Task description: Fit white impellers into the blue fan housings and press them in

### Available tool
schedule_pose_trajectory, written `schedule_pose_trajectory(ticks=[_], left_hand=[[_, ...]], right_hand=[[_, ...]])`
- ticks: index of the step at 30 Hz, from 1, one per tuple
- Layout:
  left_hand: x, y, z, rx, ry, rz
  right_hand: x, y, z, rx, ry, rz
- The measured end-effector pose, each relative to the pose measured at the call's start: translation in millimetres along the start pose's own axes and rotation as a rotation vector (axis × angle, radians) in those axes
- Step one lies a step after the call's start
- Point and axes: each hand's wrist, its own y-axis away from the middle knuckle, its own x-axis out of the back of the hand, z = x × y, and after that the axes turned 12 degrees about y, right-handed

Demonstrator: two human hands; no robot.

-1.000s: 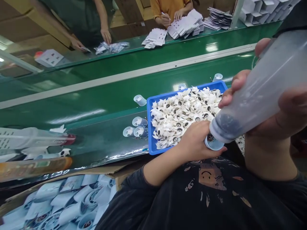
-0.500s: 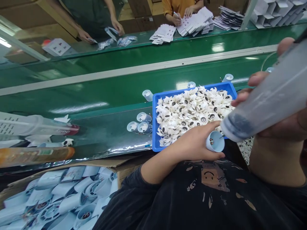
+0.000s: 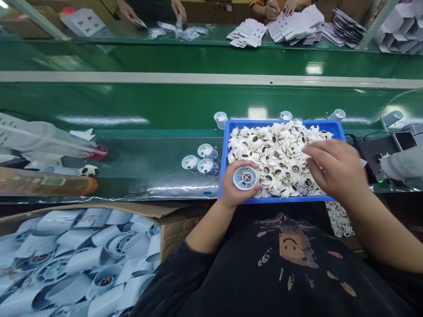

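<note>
The blue tray (image 3: 228, 145) is the thing to look from. It is full of small white fans (image 3: 274, 154) heaped on each other, so the ones below are hidden. The right hand (image 3: 333, 169) lies over the right part of the heap with its fingers bent down onto the fans; it is too blurry to tell if it pinches one. The left hand (image 3: 236, 187) is at the tray's near left corner and grips a little round cup (image 3: 246, 177), open end facing up, with a red and dark middle inside. The hand covers the cup's sides.

Just left of the tray three more cups (image 3: 201, 162) lie close together on the shiny table. Behind the tray, other cups (image 3: 220, 119) stand at its far edge, partly hidden by it. To the right of the tray sits a black box (image 3: 376, 154) with a wire, and a grey blurry thing (image 3: 401, 164) cut off by the picture edge. Near and left of the tray, a brown cardboard box (image 3: 175, 229) holds many pale blue tubes (image 3: 82, 259).

Far left of the tray lie a long white thing with red letters too smeared to read (image 3: 49, 141) and an orange one (image 3: 46, 187). Far behind the tray, past the green belt (image 3: 132, 101), other people's hands (image 3: 178, 9) touch little bags and stacks of white cards (image 3: 280, 28). A sad face (image 3: 291, 243) is on the person's black shirt.
</note>
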Motion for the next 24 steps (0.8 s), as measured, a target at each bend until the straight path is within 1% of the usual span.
schedule_pose_trajectory(ticks=[3, 5, 7, 9, 12, 14, 16, 18, 19, 21, 22, 23, 24], left_hand=[[1, -2, 3, 0.024, -0.095, -0.066], [1, -2, 5, 0.061, -0.137, -0.075], [1, -2, 6, 0.092, -0.153, -0.059], [0, -2, 4, 0.108, -0.151, -0.031], [-3, -2, -1, 0.115, -0.117, 0.017], [-5, -2, -5, 0.093, -0.071, 0.044], [-6, -3, -7, 0.035, -0.035, 0.073], [-4, -4, -6, -0.038, -0.029, 0.092], [-3, -4, -5, -0.076, -0.043, 0.095], [0, -5, 2, -0.142, -0.109, 0.074], [1, -6, 6, -0.167, -0.148, 0.047], [1, -6, 11, -0.181, -0.183, 0.006], [1, -6, 16, -0.177, -0.207, -0.049]], right_hand=[[-20, -38, 1, 0.012, 0.345, -0.336], [-23, -57, 3, 0.005, 0.484, -0.533], [-19, -69, 2, -0.027, 0.523, -0.633], [-14, -75, 0, -0.075, 0.536, -0.684], [-12, -79, -5, -0.152, 0.541, -0.693], [-14, -79, -5, -0.202, 0.518, -0.706], [-17, -76, -2, -0.250, 0.476, -0.709], [-19, -68, 1, -0.280, 0.432, -0.681], [-19, -62, 3, -0.286, 0.408, -0.636], [-18, -46, 4, -0.250, 0.294, -0.452], [-16, -37, 3, -0.217, 0.165, -0.337], [-15, -27, 1, -0.175, -0.023, -0.237], [-13, -17, -2, -0.140, -0.257, -0.169]])
